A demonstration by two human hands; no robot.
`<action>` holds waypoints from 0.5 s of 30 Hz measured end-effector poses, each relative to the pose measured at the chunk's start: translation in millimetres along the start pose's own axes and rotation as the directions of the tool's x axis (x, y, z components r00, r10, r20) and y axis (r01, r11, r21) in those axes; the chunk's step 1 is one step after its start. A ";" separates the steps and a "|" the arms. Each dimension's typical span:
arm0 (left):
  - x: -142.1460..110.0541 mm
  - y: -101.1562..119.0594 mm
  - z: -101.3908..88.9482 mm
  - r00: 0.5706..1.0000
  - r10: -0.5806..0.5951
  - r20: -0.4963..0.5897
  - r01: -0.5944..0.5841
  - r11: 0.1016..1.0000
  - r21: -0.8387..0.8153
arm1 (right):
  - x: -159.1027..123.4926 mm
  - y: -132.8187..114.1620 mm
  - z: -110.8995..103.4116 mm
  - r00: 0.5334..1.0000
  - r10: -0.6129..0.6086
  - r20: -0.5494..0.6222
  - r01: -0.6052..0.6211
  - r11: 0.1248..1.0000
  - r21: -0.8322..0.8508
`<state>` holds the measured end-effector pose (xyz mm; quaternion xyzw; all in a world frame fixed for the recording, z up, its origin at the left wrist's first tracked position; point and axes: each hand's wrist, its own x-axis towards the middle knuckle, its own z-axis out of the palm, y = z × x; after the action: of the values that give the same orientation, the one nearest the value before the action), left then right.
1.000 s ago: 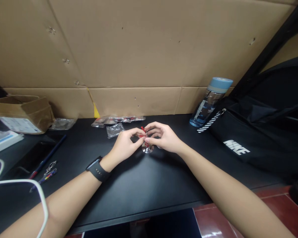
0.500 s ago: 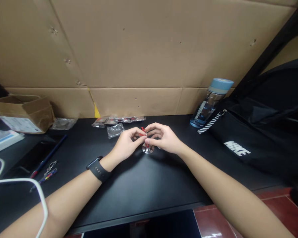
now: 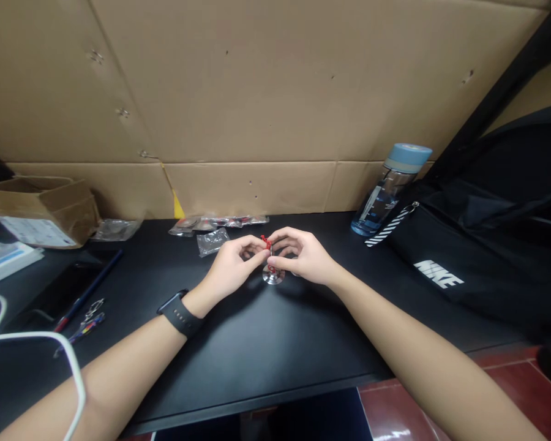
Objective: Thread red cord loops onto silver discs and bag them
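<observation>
My left hand [image 3: 236, 259] and my right hand [image 3: 305, 257] meet above the middle of the black table, thumbs and fingertips pinched on a thin red cord [image 3: 267, 242]. Below their fingertips is a small shiny round metal disc [image 3: 273, 275], like a finger cymbal, with red cord at its centre. Another bit of shiny metal peeks out under my right hand, mostly hidden. A dark watch [image 3: 179, 312] is on my left wrist.
Clear plastic packets [image 3: 213, 242] lie behind my left hand. At left are an opened cardboard box [image 3: 68, 211], a pen [image 3: 89, 288], a key ring [image 3: 89, 318] and a white cable [image 3: 71, 352]. A water bottle [image 3: 390, 190] and a black bag [image 3: 477, 263] stand at right.
My left fingertips have shifted slightly on the red cord, and more of it shows between the hands. The right hand and the disc have hardly moved.
</observation>
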<state>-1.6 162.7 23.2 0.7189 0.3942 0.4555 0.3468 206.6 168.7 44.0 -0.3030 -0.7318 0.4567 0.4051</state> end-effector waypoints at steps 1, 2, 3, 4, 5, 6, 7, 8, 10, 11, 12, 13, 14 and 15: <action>-0.5 0.9 -0.2 1.000 0.010 0.002 -0.010 1.000 0.026 | 0.2 0.1 -0.2 1.000 0.000 -0.014 0.000 1.000 0.009; -1.2 1.9 -0.2 1.000 0.019 0.007 -0.019 0.998 0.057 | 0.4 0.1 -0.5 1.000 0.005 -0.027 -0.005 1.000 0.016; -2.1 3.0 -0.2 1.000 0.027 0.015 -0.029 0.996 0.087 | 0.6 0.1 -0.8 0.999 0.016 -0.038 -0.016 1.000 0.023; -3.1 4.1 -0.1 0.999 0.036 0.025 -0.039 0.993 0.114 | 0.7 0.0 -1.1 0.998 0.029 -0.048 -0.028 0.999 0.031; -4.0 5.2 0.0 0.998 0.046 0.035 -0.050 0.990 0.132 | 0.8 -0.1 -1.4 0.998 0.038 -0.056 -0.036 0.998 0.041; -4.9 6.2 0.1 0.997 0.057 0.042 -0.062 0.988 0.140 | 0.9 -0.1 -1.6 0.997 0.043 -0.061 -0.040 0.998 0.053; -5.6 7.1 0.2 0.997 0.070 0.044 -0.076 0.986 0.146 | 0.9 0.0 -1.7 0.997 0.044 -0.064 -0.039 0.997 0.067; -6.1 7.8 0.1 0.996 0.085 0.039 -0.090 0.984 0.156 | 1.0 0.3 -1.7 0.997 0.042 -0.064 -0.037 0.996 0.081; -6.3 8.9 -0.6 0.994 0.109 0.008 -0.109 0.976 0.190 | 0.9 1.3 -1.7 0.998 0.038 -0.052 -0.033 0.995 0.095; -6.2 9.3 -1.0 0.993 0.121 -0.007 -0.116 0.970 0.212 | 0.9 2.1 -1.6 0.998 0.039 -0.043 -0.034 0.995 0.096; -5.9 9.6 -1.6 0.991 0.132 -0.019 -0.124 0.964 0.235 | 0.8 2.8 -1.5 0.999 0.040 -0.034 -0.036 0.995 0.096; -5.5 9.6 -2.1 0.989 0.144 -0.027 -0.132 0.958 0.255 | 0.7 3.6 -1.3 0.999 0.040 -0.027 -0.038 0.995 0.095; -5.1 9.5 -2.6 0.988 0.154 -0.032 -0.140 0.952 0.271 | 0.7 4.4 -1.2 0.999 0.041 -0.021 -0.039 0.995 0.095; -4.7 9.3 -2.9 0.986 0.164 -0.032 -0.149 0.947 0.283 | 0.6 5.1 -1.2 0.999 0.042 -0.017 -0.040 0.995 0.095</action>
<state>-3.3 154.8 30.4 0.7770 0.4057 0.4409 0.1934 207.7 171.7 39.8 -0.3028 -0.6991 0.4962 0.4163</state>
